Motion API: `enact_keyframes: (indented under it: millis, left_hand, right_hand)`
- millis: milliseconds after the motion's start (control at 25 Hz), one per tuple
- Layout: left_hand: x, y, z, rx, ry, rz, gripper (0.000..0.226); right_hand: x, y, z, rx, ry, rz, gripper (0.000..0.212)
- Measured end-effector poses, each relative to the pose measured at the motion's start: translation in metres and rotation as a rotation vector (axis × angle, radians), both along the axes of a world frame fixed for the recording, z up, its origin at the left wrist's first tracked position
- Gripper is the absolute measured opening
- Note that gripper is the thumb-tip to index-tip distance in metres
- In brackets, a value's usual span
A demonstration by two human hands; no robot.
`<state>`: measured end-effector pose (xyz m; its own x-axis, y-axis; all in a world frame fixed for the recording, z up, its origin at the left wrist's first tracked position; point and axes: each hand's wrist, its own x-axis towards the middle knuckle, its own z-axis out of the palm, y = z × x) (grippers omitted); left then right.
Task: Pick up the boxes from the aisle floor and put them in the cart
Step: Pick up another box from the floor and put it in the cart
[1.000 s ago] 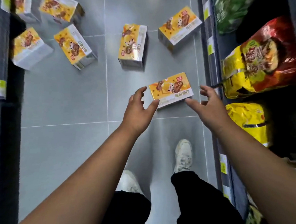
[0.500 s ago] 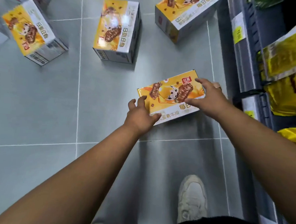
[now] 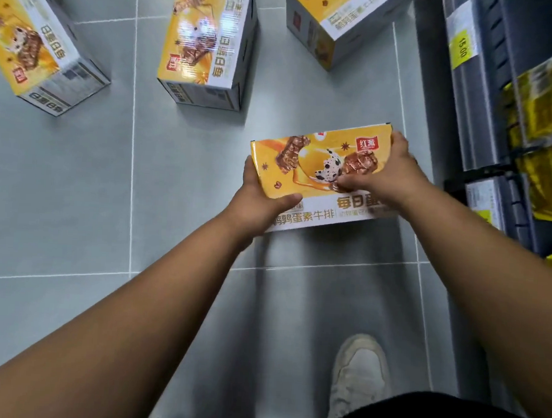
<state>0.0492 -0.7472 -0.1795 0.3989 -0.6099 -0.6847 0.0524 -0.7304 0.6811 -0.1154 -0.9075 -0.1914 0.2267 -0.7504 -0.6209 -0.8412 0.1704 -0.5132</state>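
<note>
The nearest box was gripped from both ends: the left hand was clamped on its left end, thumb laid over the printed top, and the right hand was closed over the right end, its fingers pressed down on the yellow face. Whether the box was already clear of the grey tiled floor could not be told; it sat tilted toward the camera, just beside the base of the shelving on the right. Three more boxes were noted on the floor beyond: one directly ahead, one to the left, one at the top edge, partly cut off. Yellow foil bags were stacked on the shelves. A white shoe was planted near, below the held box. The cart was not in view. Risks judged from here: the carton looked glossy, and a grip by squeeze alone could be lost if the lift were hurried, the box dropping onto the shoe or tiles and a corner being crushed. The right elbow was close to the shelf edge, so a bag could be knocked down on rising. The remaining boxes lay in the walking path and could be kicked or tripped over on the turn toward the unseen cart.
</note>
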Motion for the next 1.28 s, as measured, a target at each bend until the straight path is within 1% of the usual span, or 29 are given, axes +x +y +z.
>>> enact_keyframes:
  millis: [80,200,360,440,560,640,720,800,880,1040,1120,1160,1280]
  left_hand:
    - [0.008,0.003,0.035,-0.016,-0.026,-0.030,0.085]
    - [0.012,0.011,0.103,-0.028,-0.086,-0.076,0.089]
    - [0.015,0.026,0.203,-0.063,-0.125,-0.079,0.084]
    - [0.016,0.035,0.263,-0.080,-0.107,-0.059,0.086]
    - [0.013,0.044,0.362,-0.119,-0.080,-0.041,0.078]
    - [0.007,0.051,0.431,-0.141,-0.079,-0.041,0.079]
    - [0.003,0.058,0.483,-0.164,-0.087,-0.058,0.085]
    - [0.002,0.064,0.530,-0.200,-0.127,-0.097,0.088]
    - [0.001,0.073,0.570,-0.243,-0.178,-0.153,0.088]
    - [-0.006,0.099,0.630,-0.298,-0.313,-0.247,0.092]
    - [-0.017,0.113,0.655,-0.334,-0.339,-0.273,0.084]
    - [-0.025,0.119,0.665,-0.356,-0.330,-0.285,0.077]
    - [-0.053,0.136,0.696,-0.412,-0.261,-0.312,0.048]
  right_hand:
    - [-0.004,0.009,0.035,-0.002,-0.031,-0.026,0.136]
    - [-0.010,0.019,0.107,-0.024,-0.078,-0.043,0.136]
    - [-0.015,0.035,0.214,-0.047,-0.132,-0.068,0.124]
    - [-0.016,0.045,0.278,-0.070,-0.175,-0.093,0.118]
    - [-0.022,0.060,0.371,-0.072,-0.236,-0.155,0.110]
    - [-0.027,0.073,0.431,-0.086,-0.258,-0.185,0.105]
    - [-0.035,0.086,0.481,-0.088,-0.285,-0.210,0.093]
    - [-0.043,0.102,0.528,-0.099,-0.354,-0.232,0.078]
    - [-0.053,0.121,0.572,-0.117,-0.414,-0.266,0.071]
    - [-0.077,0.165,0.641,-0.194,-0.500,-0.347,0.079]
    - [-0.095,0.190,0.671,-0.250,-0.525,-0.403,0.073]
    - [-0.106,0.203,0.683,-0.266,-0.541,-0.440,0.068]
    - [-0.144,0.247,0.710,-0.265,-0.565,-0.569,0.064]
